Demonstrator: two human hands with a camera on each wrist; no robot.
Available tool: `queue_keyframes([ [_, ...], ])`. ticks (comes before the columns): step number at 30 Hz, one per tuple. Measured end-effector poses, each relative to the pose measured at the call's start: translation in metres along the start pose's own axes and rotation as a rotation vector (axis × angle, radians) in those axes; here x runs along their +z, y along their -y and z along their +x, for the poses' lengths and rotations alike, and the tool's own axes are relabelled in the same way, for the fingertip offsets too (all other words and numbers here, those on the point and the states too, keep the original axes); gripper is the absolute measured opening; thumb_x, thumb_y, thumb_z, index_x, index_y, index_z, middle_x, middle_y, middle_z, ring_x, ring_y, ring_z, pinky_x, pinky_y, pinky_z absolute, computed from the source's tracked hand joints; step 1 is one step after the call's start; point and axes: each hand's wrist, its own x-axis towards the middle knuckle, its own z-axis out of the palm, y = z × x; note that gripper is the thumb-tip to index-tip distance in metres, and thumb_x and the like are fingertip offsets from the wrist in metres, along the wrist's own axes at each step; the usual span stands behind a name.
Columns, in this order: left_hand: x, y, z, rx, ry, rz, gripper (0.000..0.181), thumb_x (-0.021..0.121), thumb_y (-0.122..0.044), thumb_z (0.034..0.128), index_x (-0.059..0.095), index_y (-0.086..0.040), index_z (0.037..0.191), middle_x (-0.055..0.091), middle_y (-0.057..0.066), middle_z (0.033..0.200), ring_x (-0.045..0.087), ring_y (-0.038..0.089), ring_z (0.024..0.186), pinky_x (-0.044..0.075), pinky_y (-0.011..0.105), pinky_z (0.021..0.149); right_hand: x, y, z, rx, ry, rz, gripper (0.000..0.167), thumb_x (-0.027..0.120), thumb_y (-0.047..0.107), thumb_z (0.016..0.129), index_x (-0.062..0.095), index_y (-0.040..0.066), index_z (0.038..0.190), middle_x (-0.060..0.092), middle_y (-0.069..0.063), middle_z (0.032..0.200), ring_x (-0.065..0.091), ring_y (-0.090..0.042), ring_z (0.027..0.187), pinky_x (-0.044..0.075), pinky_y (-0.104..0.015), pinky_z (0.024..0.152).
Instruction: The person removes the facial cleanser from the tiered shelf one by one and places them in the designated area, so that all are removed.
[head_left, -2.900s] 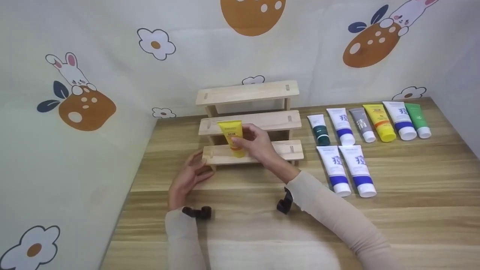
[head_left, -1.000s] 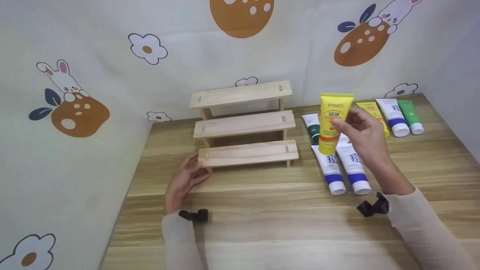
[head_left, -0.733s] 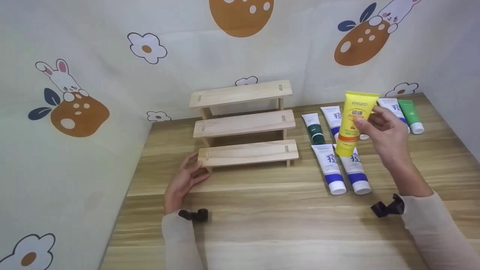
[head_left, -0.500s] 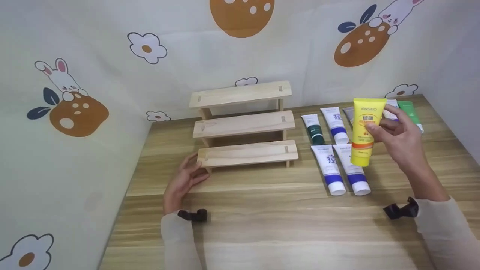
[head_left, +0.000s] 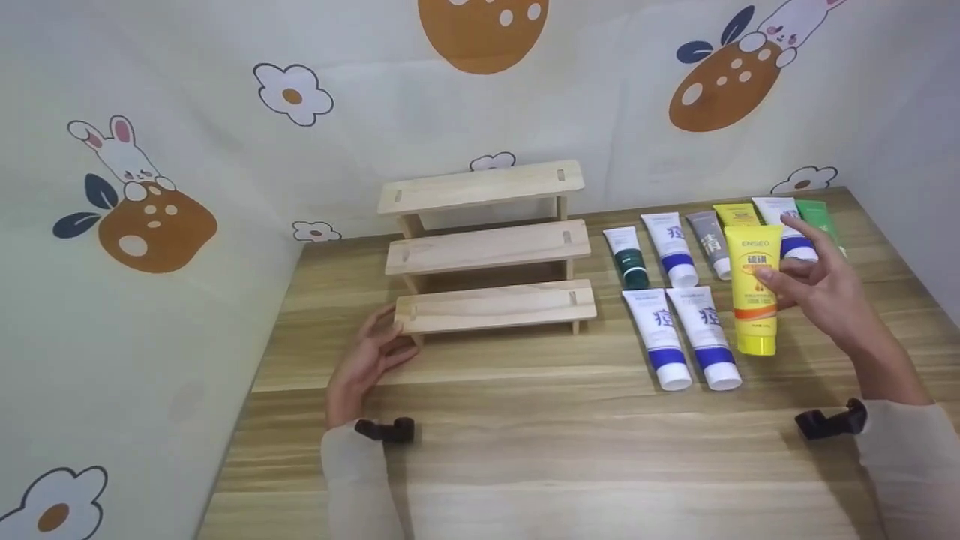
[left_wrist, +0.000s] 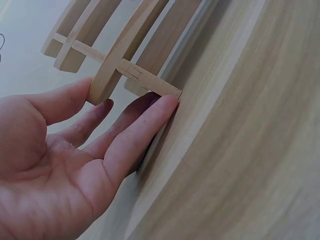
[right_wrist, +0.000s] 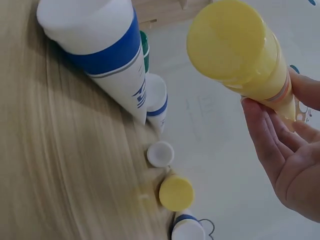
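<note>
My right hand (head_left: 825, 292) pinches a yellow squeeze tube (head_left: 755, 289) between thumb and fingers, its cap pointing down. In the right wrist view, the yellow cap (right_wrist: 225, 40) faces the camera and the tube is off the table. At the left end of a three-step wooden display rack (head_left: 495, 307), my left hand (head_left: 371, 356) holds the lowest step. Seen from the left wrist, the thumb lies against the board's end (left_wrist: 104, 82) and a finger touches the leg (left_wrist: 150, 80) below; other fingers are partly hidden behind.
Right of the rack lie a dark-green-and-white tube (head_left: 628, 259), a grey tube (head_left: 709, 244), another yellow tube (head_left: 736, 215), a green tube (head_left: 820, 220) and several white-and-blue tubes (head_left: 705, 334). Patterned cloth (head_left: 585, 90) rises behind the wooden table (head_left: 525, 442).
My right hand has carried the yellow tube from above the lowest step rightward, over the other tubes, and lately lower and further right. My left hand has stayed at the rack's end.
</note>
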Motion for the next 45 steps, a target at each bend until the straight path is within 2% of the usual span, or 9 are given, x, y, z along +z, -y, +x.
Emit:
queue_keyframes([
  [5,0.001,-0.001,0.001,0.002,0.003,-0.006,0.052,0.045,-0.011,0.1064,0.028,-0.013,0.156,0.066,0.005,0.111,0.068,0.023,0.104,0.060,0.041,0.099,-0.004,-0.016,0.002,0.080,0.072,-0.055,0.077,0.064,0.023,0.099,0.017,0.032,0.160,0.064,0.025,0.094,0.070,-0.001,0.078,0.062,-0.021,0.066],
  [10,0.001,-0.002,0.001,0.019,0.023,-0.010,0.052,0.044,-0.010,0.1066,0.027,-0.012,0.156,0.067,0.004,0.108,0.068,0.022,0.104,0.060,0.041,0.099,-0.004,-0.027,0.006,0.159,0.102,-0.070,0.076,0.064,0.031,0.099,0.018,0.031,0.160,0.061,0.023,0.099,0.067,0.002,0.084,0.062,-0.024,0.069],
  [18,-0.001,-0.001,-0.001,0.013,0.016,0.001,0.056,0.046,-0.011,0.1058,0.024,-0.012,0.157,0.064,0.007,0.112,0.067,0.023,0.105,0.058,0.042,0.102,0.001,-0.028,0.012,0.246,0.168,-0.134,0.085,0.064,0.041,0.097,0.011,0.025,0.162,0.062,-0.011,0.116,0.067,-0.001,0.084,0.062,-0.029,0.076],
  [21,-0.002,-0.001,-0.001,0.011,0.007,0.003,0.055,0.046,-0.011,0.1057,0.025,-0.011,0.157,0.062,0.008,0.115,0.067,0.023,0.106,0.058,0.042,0.103,0.001,-0.025,0.013,0.281,0.193,-0.126,0.091,0.063,0.046,0.096,0.006,0.017,0.162,0.060,-0.025,0.126,0.066,0.000,0.085,0.061,-0.029,0.078],
  [25,-0.001,0.000,-0.001,0.010,0.006,0.009,0.055,0.046,-0.011,0.1058,0.025,-0.012,0.157,0.061,0.009,0.117,0.067,0.023,0.106,0.057,0.042,0.104,0.001,-0.025,0.013,0.324,0.229,-0.118,0.096,0.062,0.051,0.096,0.005,0.007,0.159,0.049,-0.036,0.141,0.065,0.001,0.087,0.061,-0.025,0.080],
  [32,0.001,-0.002,0.000,0.010,0.005,0.016,0.054,0.045,-0.011,0.1056,0.026,-0.012,0.156,0.059,0.011,0.121,0.066,0.024,0.109,0.056,0.043,0.105,0.000,-0.038,0.013,0.372,0.257,-0.103,0.093,0.064,0.049,0.095,0.013,-0.002,0.154,0.052,-0.037,0.137,0.071,-0.012,0.088,0.063,-0.029,0.074],
  [36,0.002,-0.002,-0.001,0.010,0.009,0.018,0.055,0.045,-0.011,0.1057,0.026,-0.012,0.157,0.059,0.009,0.121,0.065,0.023,0.108,0.057,0.042,0.104,-0.001,-0.044,0.014,0.401,0.278,-0.120,0.094,0.064,0.048,0.095,0.015,-0.007,0.153,0.067,-0.022,0.118,0.070,-0.012,0.084,0.062,-0.028,0.070],
  [39,0.001,-0.002,-0.001,0.006,0.007,0.022,0.054,0.044,-0.010,0.1061,0.025,-0.013,0.157,0.058,0.008,0.121,0.065,0.021,0.109,0.057,0.041,0.104,-0.001,-0.045,0.015,0.415,0.292,-0.126,0.096,0.065,0.048,0.095,0.015,-0.009,0.153,0.069,-0.011,0.112,0.069,-0.011,0.082,0.062,-0.028,0.069],
  [45,0.001,-0.001,-0.001,0.001,-0.010,0.018,0.052,0.044,-0.011,0.1064,0.029,-0.015,0.155,0.059,0.007,0.121,0.065,0.021,0.109,0.058,0.042,0.103,0.003,-0.042,0.015,0.428,0.303,-0.144,0.097,0.064,0.051,0.094,0.017,-0.010,0.153,0.060,-0.029,0.127,0.069,-0.014,0.083,0.063,-0.029,0.070],
])
